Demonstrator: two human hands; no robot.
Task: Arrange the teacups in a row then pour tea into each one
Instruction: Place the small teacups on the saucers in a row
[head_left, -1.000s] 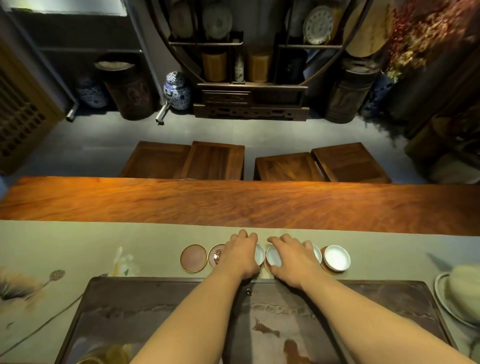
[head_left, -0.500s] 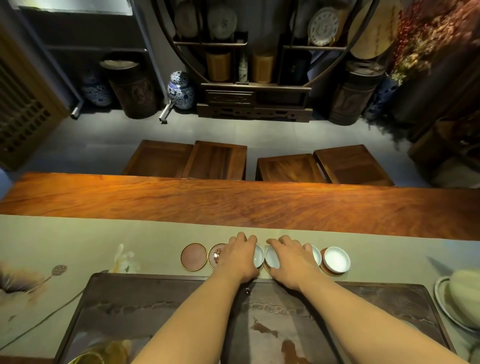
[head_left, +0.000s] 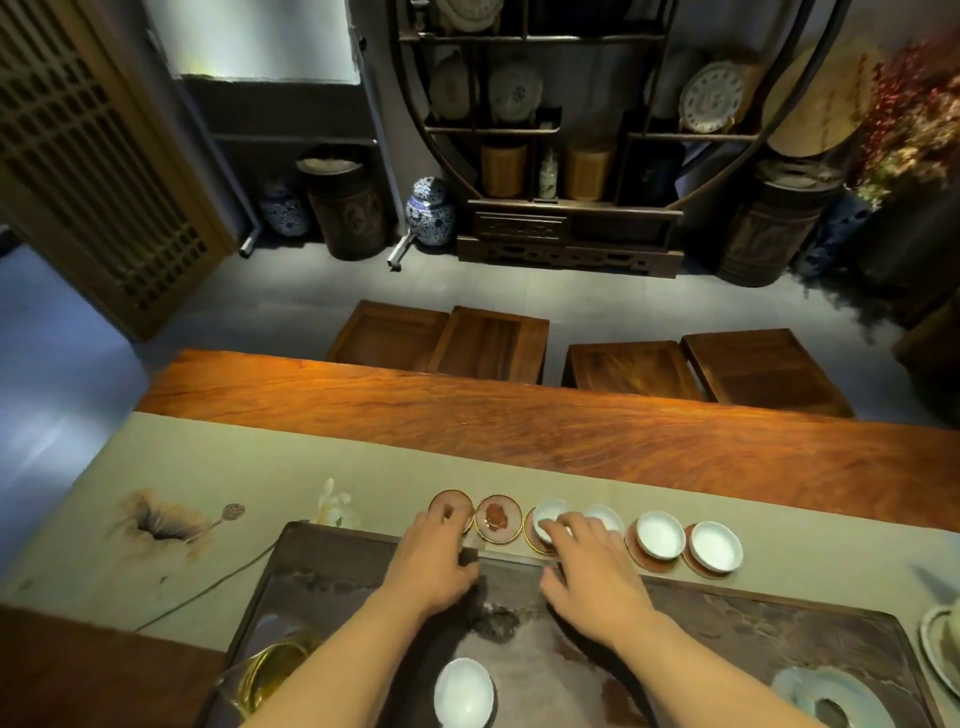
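Several round coasters lie in a row on the green runner (head_left: 208, 467), just beyond the dark tea tray (head_left: 753, 613). The two left coasters (head_left: 451, 501) (head_left: 498, 517) carry no cup. White teacups (head_left: 551, 512) (head_left: 605, 514) (head_left: 660, 535) (head_left: 716, 545) stand on the other coasters. One more white teacup (head_left: 464, 691) sits on the tray close to me. My left hand (head_left: 436, 558) lies with its fingertips on the leftmost coaster. The spread fingers of my right hand (head_left: 587, 569) rest over the third and fourth cups and partly hide the fourth. Neither hand grips anything.
A glass pitcher with a gold rim (head_left: 270, 675) stands at the tray's near left corner. A pale blue dish (head_left: 826, 696) is at the tray's near right, and a white vessel on a plate (head_left: 940, 639) is at the right edge. Wooden stools (head_left: 488, 343) stand beyond the table.
My left hand has left its cup and moved left to the empty coasters. My right hand shifted slightly left. The view has tilted, and the cup on the tray now shows.
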